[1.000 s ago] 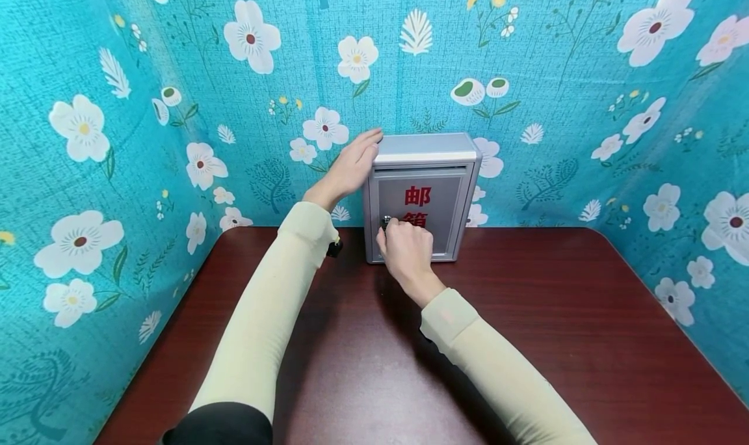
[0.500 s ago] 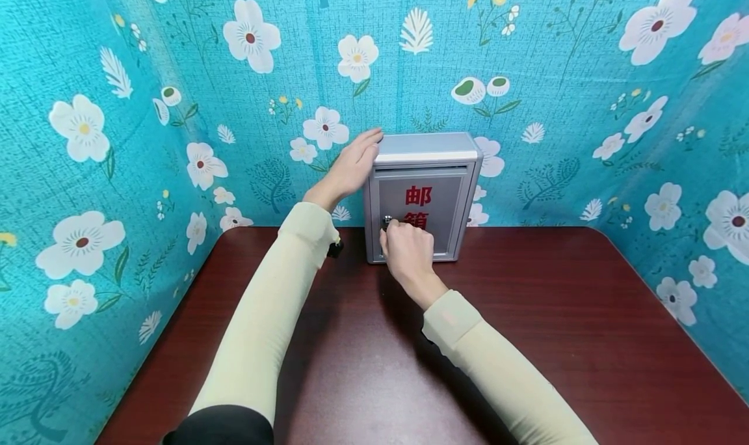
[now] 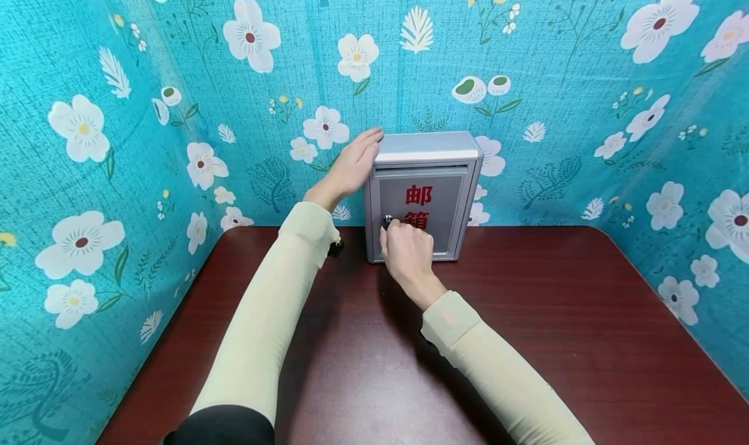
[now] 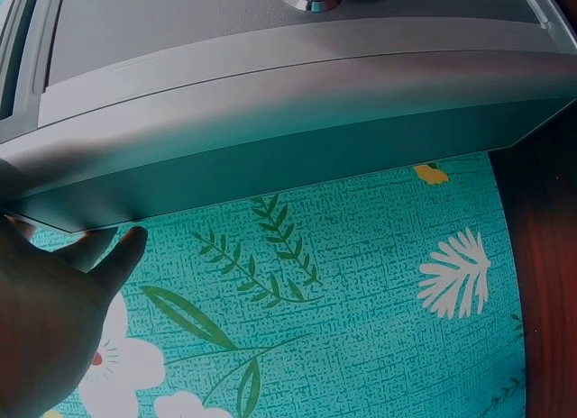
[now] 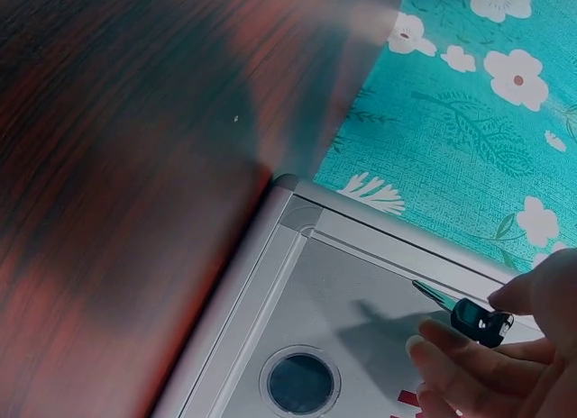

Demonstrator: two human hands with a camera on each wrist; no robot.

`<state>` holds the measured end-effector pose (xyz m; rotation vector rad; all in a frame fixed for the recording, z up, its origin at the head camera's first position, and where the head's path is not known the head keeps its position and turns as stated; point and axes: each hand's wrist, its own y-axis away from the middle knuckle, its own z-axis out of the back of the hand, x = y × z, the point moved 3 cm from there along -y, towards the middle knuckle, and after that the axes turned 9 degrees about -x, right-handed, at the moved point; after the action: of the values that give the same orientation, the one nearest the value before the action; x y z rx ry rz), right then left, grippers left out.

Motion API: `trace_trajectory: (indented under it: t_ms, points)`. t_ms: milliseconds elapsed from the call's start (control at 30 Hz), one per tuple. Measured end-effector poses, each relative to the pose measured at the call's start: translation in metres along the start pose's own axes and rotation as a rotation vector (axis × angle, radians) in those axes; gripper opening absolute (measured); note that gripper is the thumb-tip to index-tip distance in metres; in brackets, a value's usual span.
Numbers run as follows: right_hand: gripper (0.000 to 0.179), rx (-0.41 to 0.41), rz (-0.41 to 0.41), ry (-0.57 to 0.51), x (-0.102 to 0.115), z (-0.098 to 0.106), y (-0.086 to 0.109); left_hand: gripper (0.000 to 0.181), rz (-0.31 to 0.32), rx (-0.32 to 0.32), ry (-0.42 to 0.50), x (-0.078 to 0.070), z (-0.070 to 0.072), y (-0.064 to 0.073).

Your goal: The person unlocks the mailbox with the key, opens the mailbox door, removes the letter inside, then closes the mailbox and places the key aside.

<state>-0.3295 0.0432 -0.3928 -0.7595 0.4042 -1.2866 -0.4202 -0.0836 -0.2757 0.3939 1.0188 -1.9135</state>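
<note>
A silver-grey mailbox [image 3: 453,201] with red characters on its door stands upright on the table against the cloth. My left hand [image 3: 349,165] rests against its upper left corner, fingers straight; in the left wrist view those fingers [image 4: 122,260] touch the edge. At the door's left side sits a chrome lock [image 3: 387,220]. My right hand [image 3: 409,246] is right at it, fingers curled. In the right wrist view a black-headed key [image 5: 471,319] with a metal blade is between my thumb and fingers. Whether a key sits inside the lock is hidden.
A dark red-brown wooden table [image 3: 556,315] spreads under both arms. Blue cloth [image 3: 263,126] with white flowers hangs at the back and both sides. A round dark window [image 5: 300,383] is set low in the mailbox door.
</note>
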Motion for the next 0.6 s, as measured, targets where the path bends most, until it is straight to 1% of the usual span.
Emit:
trace_trajectory:
  t_ms: [333,433,600]
  points:
    - [0.038,0.014,-0.023,-0.019,-0.0004,-0.0010,0.0000,0.053,-0.002,-0.007,0.001,0.0009,0.0006,-0.0001]
    - [0.039,0.027,-0.042,-0.030,-0.0007,-0.0015,0.0002,0.053,-0.004,-0.004,0.002,0.0004,0.0010,0.0000]
    - [0.042,0.042,-0.086,-0.089,-0.0020,-0.0020,0.0017,0.053,0.006,0.013,0.012,-0.0012,0.0012,0.0016]
